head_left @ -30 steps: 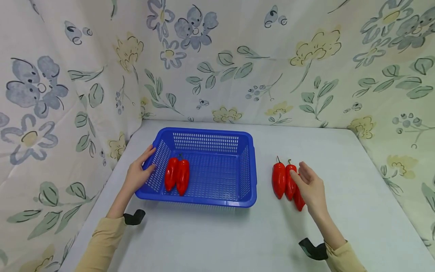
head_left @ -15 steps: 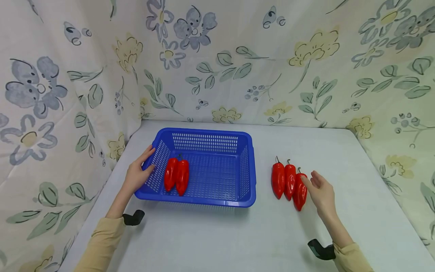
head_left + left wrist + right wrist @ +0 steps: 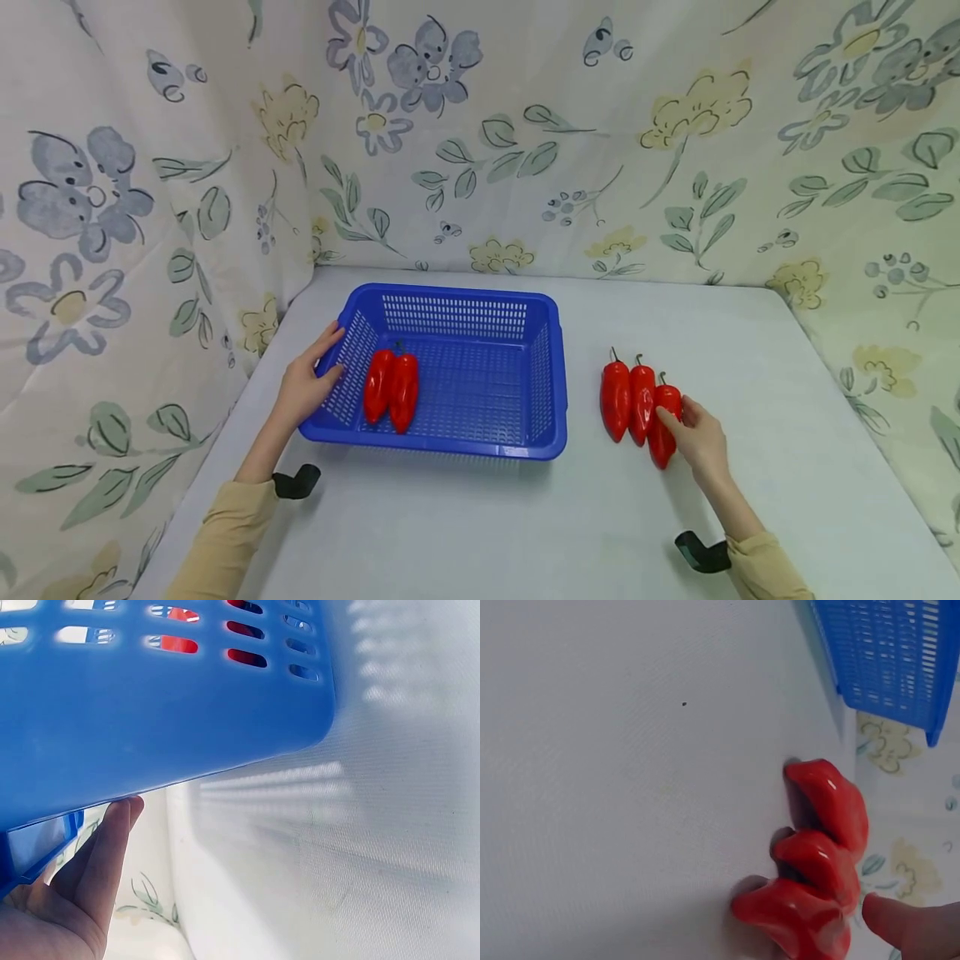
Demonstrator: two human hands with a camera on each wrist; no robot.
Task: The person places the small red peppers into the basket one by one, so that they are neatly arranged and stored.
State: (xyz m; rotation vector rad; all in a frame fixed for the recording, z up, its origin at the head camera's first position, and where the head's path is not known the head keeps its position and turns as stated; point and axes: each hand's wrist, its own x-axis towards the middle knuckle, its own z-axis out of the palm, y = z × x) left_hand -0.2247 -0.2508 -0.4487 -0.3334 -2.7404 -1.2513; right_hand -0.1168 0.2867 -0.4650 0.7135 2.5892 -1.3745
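A blue plastic basket with slotted walls stands left of centre, two glossy red peppers lying side by side in its left part. My left hand holds the basket's left rim, thumb over the edge; in the left wrist view its fingers lie against the outside wall. To the right of the basket, three red peppers with thin stems lie in a row. My right hand pinches the rightmost pepper between thumb and fingers. The middle pepper and the left one lie close beside it.
The white tabletop carries the basket and peppers. A floral curtain hangs behind the table and along both sides. Each wrist wears a black camera mount, such as the right one.
My right hand first drew back to the right, uncovering the rightmost pepper, then came in and took hold of it. The left hand stays on the basket rim.
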